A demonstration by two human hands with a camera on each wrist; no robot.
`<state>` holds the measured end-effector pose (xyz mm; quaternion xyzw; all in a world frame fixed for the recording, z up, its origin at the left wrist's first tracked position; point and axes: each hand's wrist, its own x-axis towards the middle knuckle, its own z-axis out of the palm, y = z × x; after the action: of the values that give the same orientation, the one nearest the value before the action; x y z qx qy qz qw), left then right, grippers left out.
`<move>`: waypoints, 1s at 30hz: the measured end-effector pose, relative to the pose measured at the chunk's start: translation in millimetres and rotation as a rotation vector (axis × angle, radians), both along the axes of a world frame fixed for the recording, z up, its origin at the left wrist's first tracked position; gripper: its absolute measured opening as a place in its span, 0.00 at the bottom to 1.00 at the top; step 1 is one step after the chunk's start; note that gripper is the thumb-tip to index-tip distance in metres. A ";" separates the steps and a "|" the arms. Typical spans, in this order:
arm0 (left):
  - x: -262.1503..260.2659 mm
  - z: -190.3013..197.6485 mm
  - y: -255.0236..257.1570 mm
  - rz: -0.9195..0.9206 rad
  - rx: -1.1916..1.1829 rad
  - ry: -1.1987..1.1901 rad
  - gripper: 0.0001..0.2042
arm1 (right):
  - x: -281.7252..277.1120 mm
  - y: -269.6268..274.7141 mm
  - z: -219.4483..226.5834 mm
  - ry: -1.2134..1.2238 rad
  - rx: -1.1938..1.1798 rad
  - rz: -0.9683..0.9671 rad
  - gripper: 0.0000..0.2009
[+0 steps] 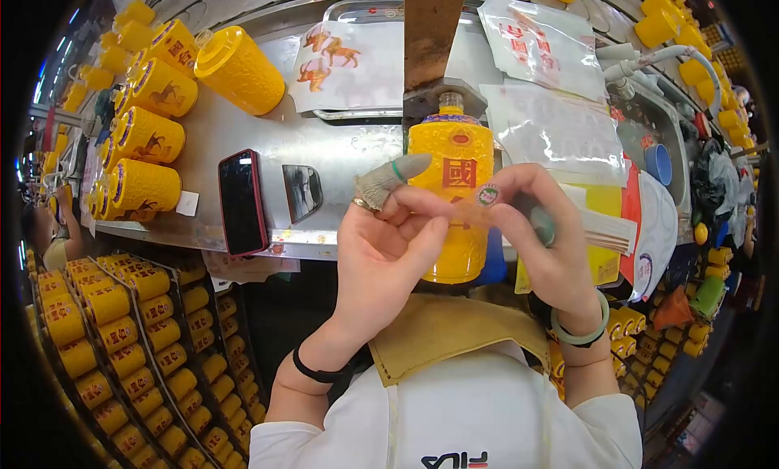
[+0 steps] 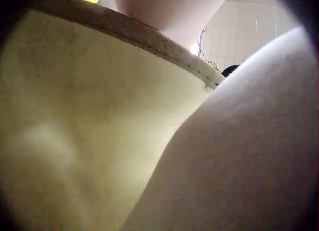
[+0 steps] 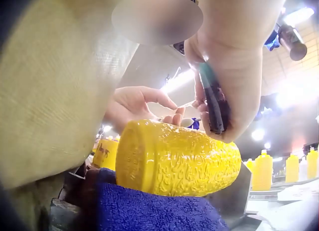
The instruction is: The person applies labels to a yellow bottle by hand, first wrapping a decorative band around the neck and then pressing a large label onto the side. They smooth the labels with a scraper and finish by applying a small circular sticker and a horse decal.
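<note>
A yellow embossed bottle (image 1: 461, 254) with red characters lies on a blue towel (image 3: 159, 208) in front of the person. Above it, the left hand (image 1: 385, 242) and right hand (image 1: 548, 238) meet fingertip to fingertip. Between them they pinch a small translucent decal (image 1: 487, 195) with a round green and red print. Grey finger covers (image 1: 381, 187) sit on the left hand's fingers. Tucked in the right palm is a dark, flat tool (image 3: 216, 101) with a green part. The left wrist view shows mostly the apron (image 2: 89, 116) and a white sleeve (image 2: 249, 141).
Several yellow bottles (image 1: 150, 136) stand at the left of the metal table, near a phone (image 1: 242, 201). Decal sheets (image 1: 560, 136) lie right of the bottle, and another sheet (image 1: 349, 71) sits on a tray. A sink (image 1: 677, 136) holds a blue cup (image 1: 658, 165). Racked bottles (image 1: 122, 331) fill the lower left.
</note>
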<state>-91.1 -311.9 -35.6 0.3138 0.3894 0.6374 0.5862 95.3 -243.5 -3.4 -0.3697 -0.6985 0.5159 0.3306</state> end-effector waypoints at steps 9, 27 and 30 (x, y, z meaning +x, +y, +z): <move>5.8 0.7 -0.7 0.093 -0.029 -0.011 0.23 | -7.5 -10.7 -7.8 0.037 0.038 -0.070 0.07; 13.3 -4.5 -6.9 0.168 0.034 0.073 0.29 | -8.1 -18.5 -9.3 0.014 0.077 -0.053 0.08; 10.1 -10.9 -8.6 0.129 0.072 -0.009 0.30 | -8.0 -20.0 -7.5 0.001 0.083 -0.044 0.09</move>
<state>-81.0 -320.4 -46.5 0.3060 0.3830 0.6888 0.5341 87.3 -263.5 -11.0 -0.3708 -0.7108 0.4795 0.3570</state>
